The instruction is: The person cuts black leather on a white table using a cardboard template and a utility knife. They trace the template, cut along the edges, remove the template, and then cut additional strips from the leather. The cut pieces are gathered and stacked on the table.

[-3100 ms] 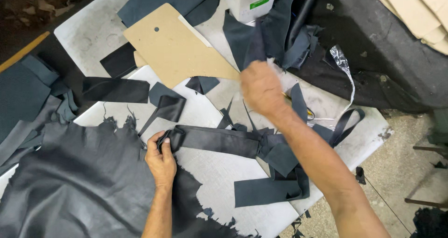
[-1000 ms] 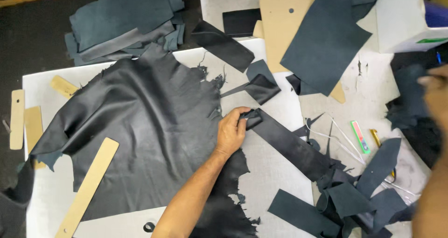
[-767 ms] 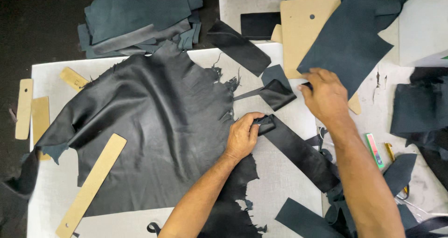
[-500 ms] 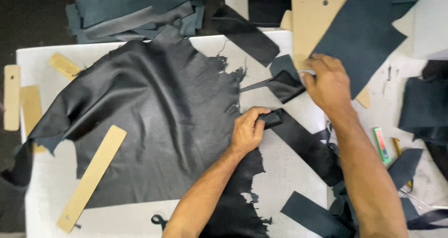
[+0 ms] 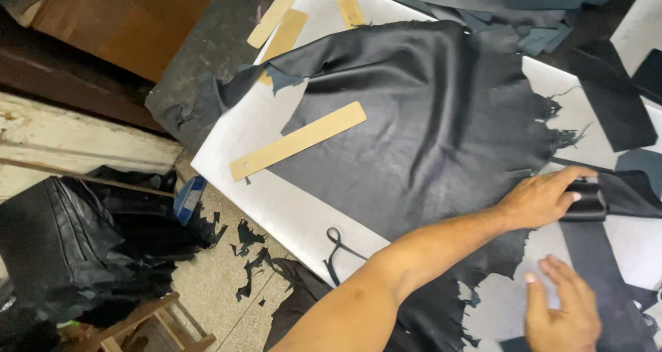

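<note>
My left hand (image 5: 545, 197) grips the folded end of a long black leather strip (image 5: 598, 255) at the ragged right edge of a large black leather hide (image 5: 427, 117). The hide lies spread on a white cutting board (image 5: 276, 204). My right hand (image 5: 562, 312) hovers flat with fingers apart near the lower part of the strip, holding nothing. A long tan template strip (image 5: 298, 141) rests on the hide's left part.
Smaller tan templates (image 5: 284, 22) lie at the board's far corner. Dark leather offcuts (image 5: 614, 104) sit at the right. Scraps (image 5: 243, 245) litter the floor, beside a black leather pile (image 5: 65, 238), a wooden stool (image 5: 141, 321) and a cardboard sheet (image 5: 131, 21).
The view has swung left and tilted. My right hand left the offcut by the far template and came back near the strip's lower part. My left hand keeps its grip.
</note>
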